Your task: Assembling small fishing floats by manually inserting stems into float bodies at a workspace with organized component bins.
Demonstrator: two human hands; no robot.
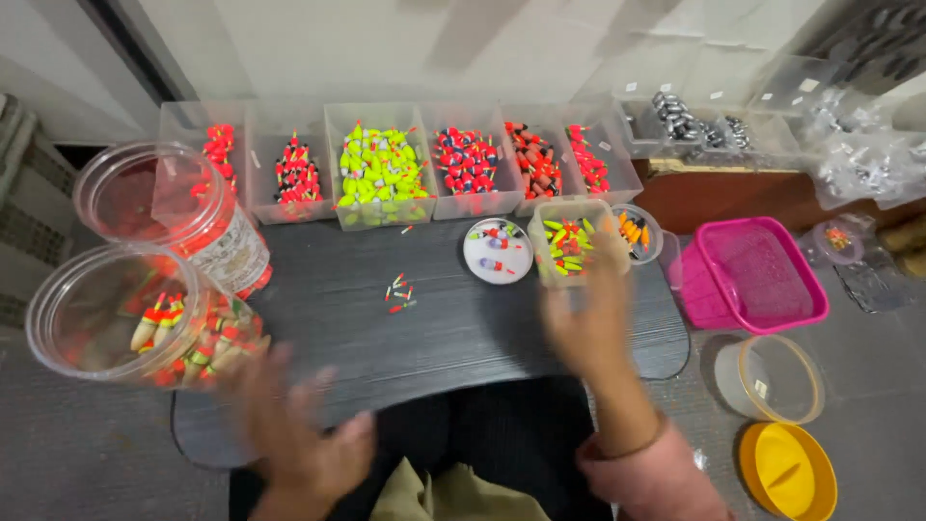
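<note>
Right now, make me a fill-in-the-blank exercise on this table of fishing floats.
1. The right hand reaches toward a small clear box of ____ floats.
2. The basket to the right of the table is ____.
3. The two big clear jars lie on the ____ side of the table.
4. The widest tray in the back row holds mostly ____ floats.

Missing words: striped; pink; left; yellow

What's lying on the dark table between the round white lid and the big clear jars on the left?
In the head view, a small loose cluster of red and green floats lies on the table there.
</note>
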